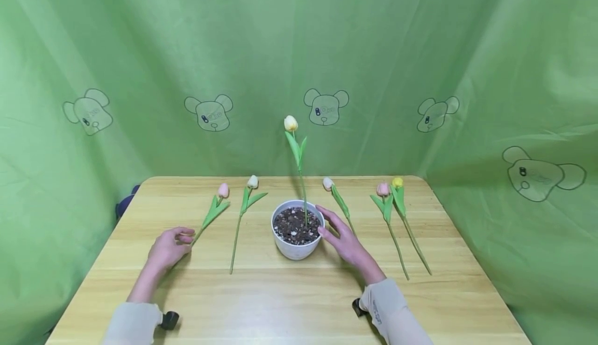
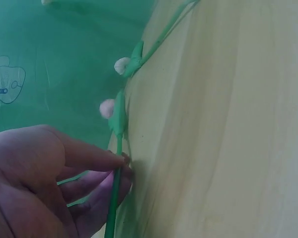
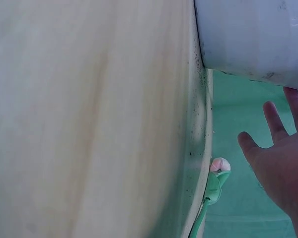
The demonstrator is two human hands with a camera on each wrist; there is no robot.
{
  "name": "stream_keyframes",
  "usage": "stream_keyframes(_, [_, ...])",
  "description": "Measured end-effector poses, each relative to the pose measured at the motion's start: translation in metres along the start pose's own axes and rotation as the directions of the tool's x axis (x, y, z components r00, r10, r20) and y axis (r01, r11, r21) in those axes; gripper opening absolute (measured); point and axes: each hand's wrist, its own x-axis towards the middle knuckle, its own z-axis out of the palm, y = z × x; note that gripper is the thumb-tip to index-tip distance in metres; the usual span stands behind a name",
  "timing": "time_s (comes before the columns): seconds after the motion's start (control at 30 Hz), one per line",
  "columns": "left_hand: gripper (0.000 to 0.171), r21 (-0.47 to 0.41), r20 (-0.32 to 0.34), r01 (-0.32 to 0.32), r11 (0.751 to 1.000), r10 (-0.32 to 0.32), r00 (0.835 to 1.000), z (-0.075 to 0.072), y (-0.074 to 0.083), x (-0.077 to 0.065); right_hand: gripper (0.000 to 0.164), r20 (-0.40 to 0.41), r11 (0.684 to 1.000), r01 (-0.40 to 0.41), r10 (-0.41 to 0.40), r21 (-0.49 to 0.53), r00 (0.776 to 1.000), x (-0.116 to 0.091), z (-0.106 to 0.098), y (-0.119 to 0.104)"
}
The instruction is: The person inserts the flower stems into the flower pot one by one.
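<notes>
I can't read any whole word for sure. Faint letters [image 1: 328,110] sit inside the round-eared bear heads drawn in thin dark lines [image 1: 326,119] on the big green cloth wall [image 1: 266,49]. I count five of these heads from the head camera. On the two middle ones, the first letter looks a bit like a round O, but the small pale letters next to it are too blurry for me to spell. The left wrist camera shows me one more bear head, tipped sideways, and its marks are too fuzzy to read. Small dark letters [image 1: 376,312] also run along the pale grey cloth sleeve on the right arm [image 1: 397,306]. They're too tiny for me to make out.
</notes>
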Motion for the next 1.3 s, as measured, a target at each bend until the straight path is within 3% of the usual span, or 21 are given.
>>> stream_keyframes(0.4, [0.041, -0.063, 0.079, -0.019, 0.998, 0.024, 0.997, 0.001, 0.001, -0.001, 0.056, -0.002, 1.0, 0.007, -0.007, -0.004, 1.0, 0.001, 0.0, 0.0])
stream_keyframes(0.93, [0.043, -0.131, 0.053, -0.057, 0.99, 0.065, 0.996, 0.009, 0.003, -0.004, 0.056, 0.0, 1.0, 0.004, -0.004, 0.008, 1.0, 0.001, -0.001, 0.001])
stream_keyframes(1.3, [0.048, -0.248, 0.026, -0.025, 0.968, 0.032, 0.999, 0.012, 0.008, -0.003, 0.057, 0.002, 1.0, 0.008, -0.008, 0.01, 1.0, 0.001, 0.0, 0.001])
